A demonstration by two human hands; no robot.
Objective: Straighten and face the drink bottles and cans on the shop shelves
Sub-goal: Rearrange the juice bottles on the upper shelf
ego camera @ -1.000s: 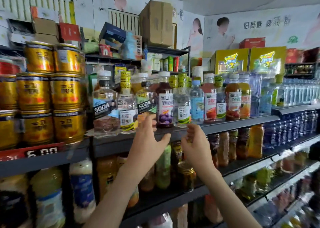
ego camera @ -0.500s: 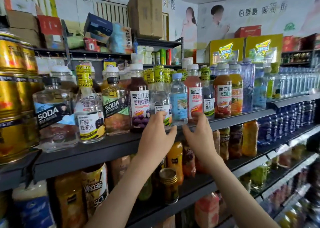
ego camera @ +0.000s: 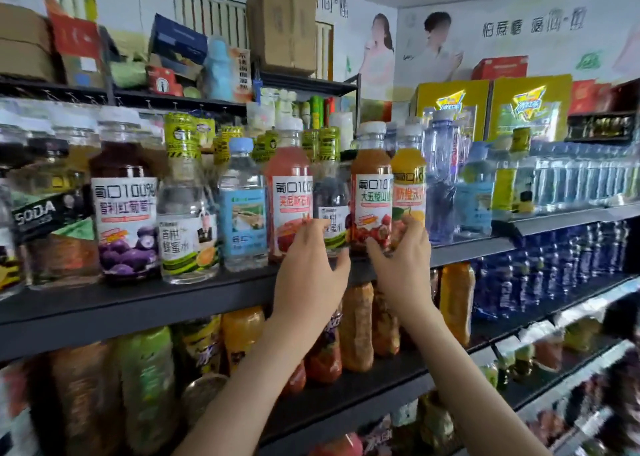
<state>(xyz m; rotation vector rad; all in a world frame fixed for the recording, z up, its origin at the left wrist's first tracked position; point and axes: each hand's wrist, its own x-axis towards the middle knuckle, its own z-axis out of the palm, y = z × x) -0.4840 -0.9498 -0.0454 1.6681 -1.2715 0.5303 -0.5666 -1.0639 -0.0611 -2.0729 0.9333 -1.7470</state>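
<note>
On the upper dark shelf [ego camera: 207, 301], mid-scene, I record both hands at the front row of bottles. The left hand [ego camera: 306, 272] grips the base of a small dark bottle [ego camera: 330, 195] with a white label and a yellow-and-black wrapped neck. Its fingers [ego camera: 311, 228] curl round the left side and the thumb closes on the right. This bottle stands upright between a pink juice bottle [ego camera: 289, 178] on its left and a red-orange juice bottle [ego camera: 370, 164] on its right, close against both. The right hand [ego camera: 403, 265] holds the red-orange juice bottle low down, thumb on the near face over the fruit picture, fingers wrapped round its right side (whether they also touch the orange juice bottle [ego camera: 408, 175] just beside it, I cannot tell). Both juice bottles stand upright, white caps on, white labels facing me. Farther left in the row stand a blue-labelled water bottle [ego camera: 242, 209] and a purple grape juice bottle [ego camera: 123, 206], upright, labels forward.
</note>
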